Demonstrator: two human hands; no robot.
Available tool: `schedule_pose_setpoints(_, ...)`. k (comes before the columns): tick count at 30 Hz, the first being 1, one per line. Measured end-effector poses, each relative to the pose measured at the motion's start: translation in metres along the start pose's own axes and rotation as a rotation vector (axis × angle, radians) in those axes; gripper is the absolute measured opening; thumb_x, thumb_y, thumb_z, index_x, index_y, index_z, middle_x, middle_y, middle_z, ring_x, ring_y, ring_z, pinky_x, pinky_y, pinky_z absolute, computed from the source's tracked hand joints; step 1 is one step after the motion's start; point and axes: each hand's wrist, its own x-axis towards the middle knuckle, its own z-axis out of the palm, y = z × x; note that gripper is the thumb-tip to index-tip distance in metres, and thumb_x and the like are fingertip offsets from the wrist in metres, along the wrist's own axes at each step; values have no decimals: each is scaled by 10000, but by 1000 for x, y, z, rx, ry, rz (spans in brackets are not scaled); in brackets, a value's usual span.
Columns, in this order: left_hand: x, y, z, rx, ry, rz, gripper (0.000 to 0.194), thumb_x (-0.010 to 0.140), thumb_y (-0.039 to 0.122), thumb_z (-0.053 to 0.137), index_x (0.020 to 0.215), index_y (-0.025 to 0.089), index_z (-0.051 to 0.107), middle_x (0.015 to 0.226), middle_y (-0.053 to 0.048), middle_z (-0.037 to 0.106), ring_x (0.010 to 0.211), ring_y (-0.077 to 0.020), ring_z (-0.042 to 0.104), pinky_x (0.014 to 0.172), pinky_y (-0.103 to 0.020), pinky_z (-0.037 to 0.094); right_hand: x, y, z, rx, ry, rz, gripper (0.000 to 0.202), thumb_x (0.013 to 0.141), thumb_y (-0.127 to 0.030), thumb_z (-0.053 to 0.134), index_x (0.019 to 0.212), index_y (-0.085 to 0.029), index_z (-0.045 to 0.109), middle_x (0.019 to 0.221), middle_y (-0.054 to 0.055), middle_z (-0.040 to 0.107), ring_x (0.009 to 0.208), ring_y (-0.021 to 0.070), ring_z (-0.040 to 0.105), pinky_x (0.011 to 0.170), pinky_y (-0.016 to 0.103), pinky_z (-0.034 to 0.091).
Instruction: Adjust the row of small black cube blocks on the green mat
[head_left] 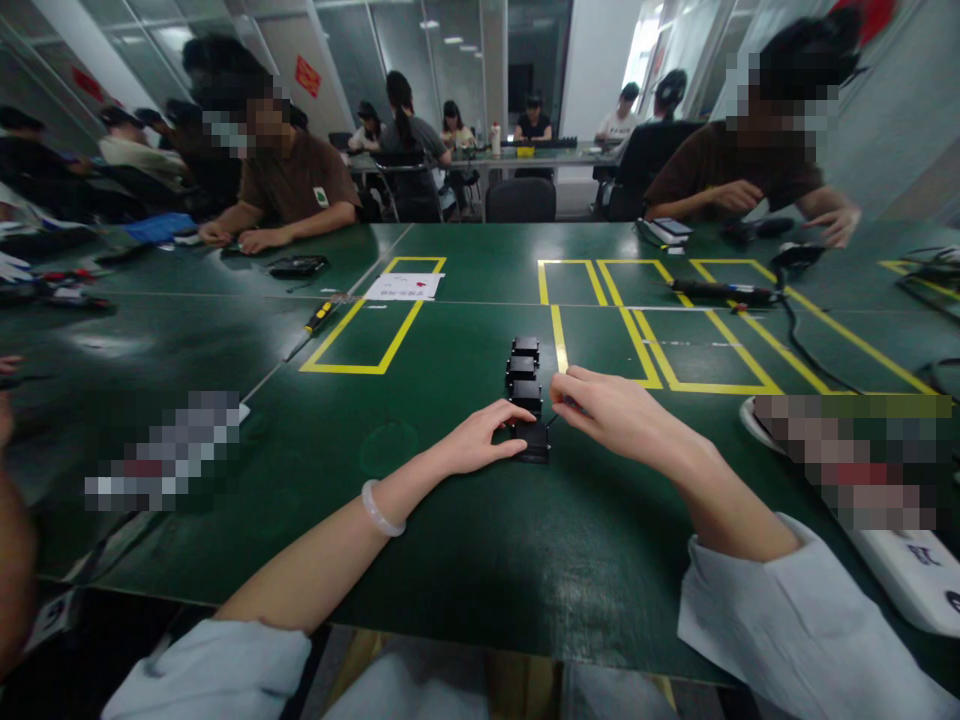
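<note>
Several small black blocks (526, 394) with screw-like studs on their sides stand in a line running away from me on the green table. My left hand (480, 437) steadies the nearest black block (533, 438), its thumb and fingers closed on the block's left side and top. To the right, my right hand (600, 405) is closed in a pinch. A thin dark rod (551, 421) sticks out from its fingers toward the nearest block's right side; the rod's kind and whether it touches the block are too small to tell.
Yellow tape outlines (345, 369) mark the green table (450, 570). A yellow-black screwdriver (320, 317) and a paper sheet (405, 287) lie left. White devices (911, 575) with blurred tops flank my arms. A cable (795, 330) runs at right. Co-workers (296, 175) sit across.
</note>
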Motion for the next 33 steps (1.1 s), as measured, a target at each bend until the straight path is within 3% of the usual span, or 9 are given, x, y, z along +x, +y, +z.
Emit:
schedule_pose_setpoints(7,5,0,-4,-33,-77,-11,383,878,334,566,1248,242,523,1211,-53,553,1082,-218,538,925,-328,431,2,-1,2,-12,23,30,128,923,-230,372,979,-200,482,880,44,620,728,152,568,575,245,286)
schedule_pose_setpoints(13,3,-2,-3,-57,-67,-31,381,875,350,569,1238,242,529,1197,-48,559,1046,-212,543,911,-326,428,3,-4,1,-93,-12,145,194,954,-327,342,1007,-196,476,761,44,642,639,174,574,538,253,251)
schedule_pose_setpoints(33,2,-5,1,-50,-36,-30,371,875,338,576,1231,241,542,1193,-47,569,1082,-218,539,935,-330,418,3,-4,0,-86,27,115,217,958,-317,303,960,-201,487,729,37,620,608,159,543,538,254,245)
